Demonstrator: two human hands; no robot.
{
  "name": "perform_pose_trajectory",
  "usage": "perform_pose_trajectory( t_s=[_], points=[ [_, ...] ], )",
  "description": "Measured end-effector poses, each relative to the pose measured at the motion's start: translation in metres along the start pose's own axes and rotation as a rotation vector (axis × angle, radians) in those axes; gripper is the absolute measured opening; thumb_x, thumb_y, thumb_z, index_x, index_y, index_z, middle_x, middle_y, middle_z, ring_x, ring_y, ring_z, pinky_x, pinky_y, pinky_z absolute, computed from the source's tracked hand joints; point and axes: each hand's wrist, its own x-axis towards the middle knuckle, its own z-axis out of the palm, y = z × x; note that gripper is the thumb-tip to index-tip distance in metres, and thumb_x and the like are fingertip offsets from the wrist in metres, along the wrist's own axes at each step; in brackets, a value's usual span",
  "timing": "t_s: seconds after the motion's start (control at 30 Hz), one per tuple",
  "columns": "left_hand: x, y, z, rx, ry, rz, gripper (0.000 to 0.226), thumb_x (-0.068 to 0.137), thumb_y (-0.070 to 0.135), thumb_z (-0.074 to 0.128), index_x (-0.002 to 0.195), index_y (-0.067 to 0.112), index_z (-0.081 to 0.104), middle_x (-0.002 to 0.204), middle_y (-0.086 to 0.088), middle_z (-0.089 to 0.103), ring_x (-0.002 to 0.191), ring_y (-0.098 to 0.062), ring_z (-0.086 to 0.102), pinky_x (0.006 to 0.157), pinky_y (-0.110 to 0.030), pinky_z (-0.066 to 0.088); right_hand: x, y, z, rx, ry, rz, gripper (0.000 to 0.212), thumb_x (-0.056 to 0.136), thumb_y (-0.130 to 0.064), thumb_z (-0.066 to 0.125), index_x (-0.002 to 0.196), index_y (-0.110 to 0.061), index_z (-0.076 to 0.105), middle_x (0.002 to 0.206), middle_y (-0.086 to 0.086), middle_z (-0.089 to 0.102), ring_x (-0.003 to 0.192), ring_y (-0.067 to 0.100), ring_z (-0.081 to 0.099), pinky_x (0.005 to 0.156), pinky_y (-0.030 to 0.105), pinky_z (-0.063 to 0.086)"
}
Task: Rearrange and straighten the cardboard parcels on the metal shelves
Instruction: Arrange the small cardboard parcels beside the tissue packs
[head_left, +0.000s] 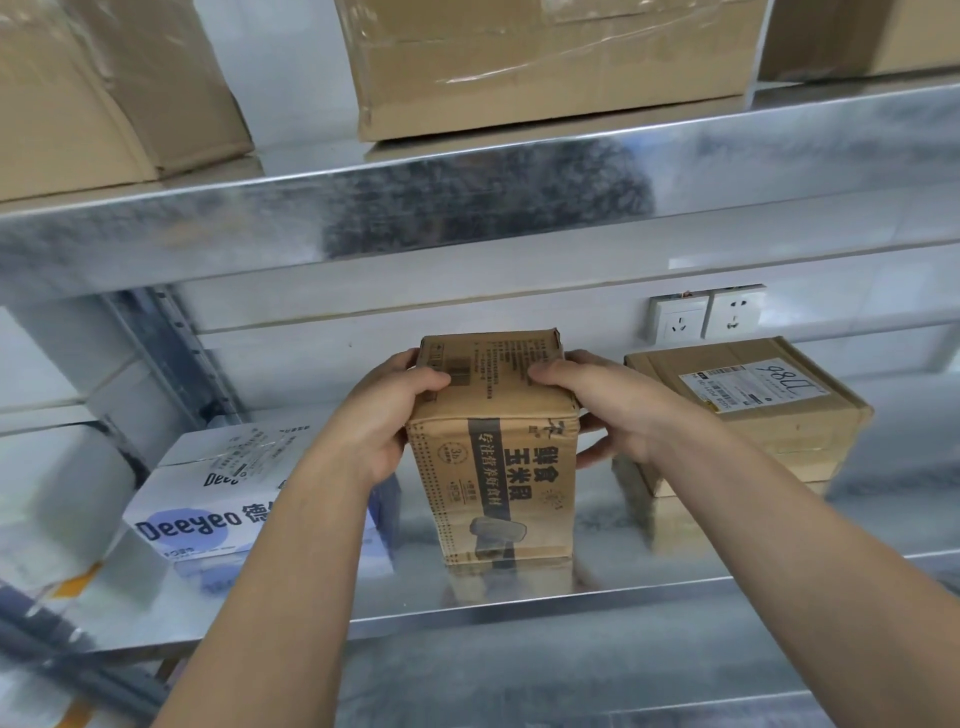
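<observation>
a person's two bare hands grip a tall printed cardboard parcel (493, 457) at the centre of the frame, where it stands upright on the lower metal shelf (467, 603) with its printed lettering upside down to the viewer. the left hand (387, 415) clasps the parcel's upper left edge, thumb laid across the top face and fingers wrapped down the side; the right hand (592, 402) mirrors it on the upper right edge, thumb on top and fingers curled around the far side, so both hands are closed firmly on the box. to the left of centre, a white box marked "deeyeo" (223, 493) lies on the same shelf, partly hidden behind the left forearm. to the right of centre sits a plain brown parcel with a white shipping label (748, 410), near the right hand but apart from the held box. behind it, on the white wall, two wall sockets (706, 314) are mounted side by side. across the upper part of the frame runs the shiny front edge of the upper metal shelf (467, 208), carrying a large taped carton (550, 62) at top centre, another brown carton (104, 88) in the upper left corner and the corner of a third box (872, 36) at upper right. at far left, a pale wrapped bundle (57, 499) is blurred and hard to make out.
</observation>
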Motion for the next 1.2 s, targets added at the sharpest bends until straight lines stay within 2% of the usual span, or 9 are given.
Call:
perform_pose_trajectory(
  t_s=[0.1, 0.27, 0.5, 0.83, 1.07, 1.2],
  points=[
    [0.0, -0.003, 0.002, -0.006, 0.015, 0.002, 0.032, 0.097, 0.004, 0.054, 0.125, 0.016, 0.065, 0.104, -0.009, 0.077, 0.088, -0.023, 0.07, 0.075, -0.034, 0.054, 0.001, 0.0, 0.004, -0.024, 0.032, -0.034, 0.03, 0.097, -0.047, 0.06, 0.119, -0.026, 0.058, 0.099, 0.005, 0.076, 0.103, 0.027, 0.07, 0.089, 0.056, 0.058],
    [0.005, -0.006, 0.003, -0.021, 0.042, 0.004, 0.04, 0.096, 0.004, 0.056, 0.132, 0.019, 0.063, 0.107, -0.007, 0.077, 0.092, -0.023, 0.073, 0.071, -0.033, 0.054, -0.001, -0.002, 0.005, -0.075, 0.03, -0.055, 0.029, 0.099, -0.043, 0.059, 0.121, -0.025, 0.057, 0.103, 0.008, 0.076, 0.102, 0.027, 0.071, 0.087, 0.055, 0.06],
    [0.005, -0.009, 0.006, -0.017, 0.064, 0.017, 0.034, 0.095, 0.0, 0.056, 0.117, 0.023, 0.068, 0.102, -0.005, 0.078, 0.097, -0.026, 0.073, 0.088, -0.042, 0.058, 0.001, -0.003, 0.005, -0.09, 0.029, -0.077, 0.022, 0.101, -0.038, 0.058, 0.119, -0.026, 0.057, 0.099, 0.004, 0.077, 0.098, 0.023, 0.072, 0.088, 0.055, 0.06],
    [0.007, -0.01, 0.008, -0.01, 0.086, 0.01, 0.032, 0.096, 0.003, 0.057, 0.12, 0.022, 0.067, 0.099, -0.005, 0.079, 0.093, -0.024, 0.073, 0.087, -0.041, 0.057, 0.002, -0.002, 0.005, -0.062, 0.042, -0.052, 0.023, 0.099, -0.041, 0.06, 0.116, -0.025, 0.059, 0.1, 0.006, 0.077, 0.099, 0.026, 0.072, 0.087, 0.055, 0.06],
    [0.004, -0.009, 0.006, -0.017, 0.064, -0.02, 0.024, 0.098, 0.01, 0.056, 0.115, 0.022, 0.068, 0.096, -0.005, 0.079, 0.088, -0.022, 0.073, 0.077, -0.036, 0.055, 0.0, 0.004, 0.002, 0.043, 0.04, -0.02, 0.022, 0.097, -0.046, 0.063, 0.108, -0.027, 0.064, 0.074, -0.006, 0.072, 0.089, 0.023, 0.068, 0.091, 0.055, 0.059],
    [0.002, -0.005, 0.004, -0.02, 0.04, -0.034, 0.022, 0.099, 0.011, 0.055, 0.115, 0.02, 0.067, 0.093, -0.004, 0.078, 0.087, -0.022, 0.071, 0.082, -0.037, 0.054, -0.001, 0.002, 0.001, 0.074, 0.007, 0.001, 0.025, 0.097, -0.048, 0.062, 0.109, -0.026, 0.065, 0.084, -0.001, 0.073, 0.098, 0.026, 0.067, 0.093, 0.056, 0.057]
  ],
)
